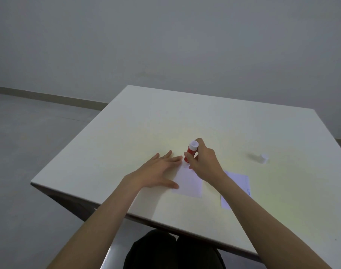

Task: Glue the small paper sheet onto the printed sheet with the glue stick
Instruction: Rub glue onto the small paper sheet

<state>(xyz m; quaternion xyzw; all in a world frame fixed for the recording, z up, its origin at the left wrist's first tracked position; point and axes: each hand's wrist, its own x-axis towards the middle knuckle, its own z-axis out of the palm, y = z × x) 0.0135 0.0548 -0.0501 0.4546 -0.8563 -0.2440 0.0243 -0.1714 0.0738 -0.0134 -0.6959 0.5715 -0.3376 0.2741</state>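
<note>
A small white paper sheet (189, 183) lies flat near the table's front edge. My left hand (156, 171) rests flat with fingers spread, pressing on the sheet's left edge. My right hand (203, 162) grips a red glue stick (191, 151), white end up, its lower tip on the sheet's far corner. A second sheet with faint print (237, 183) lies to the right, partly hidden under my right forearm.
The glue stick's white cap (264, 158) stands alone further right on the white table (146, 123). The table's front edge runs diagonally close to my body. My dark-clothed knees show below it. Grey floor lies to the left.
</note>
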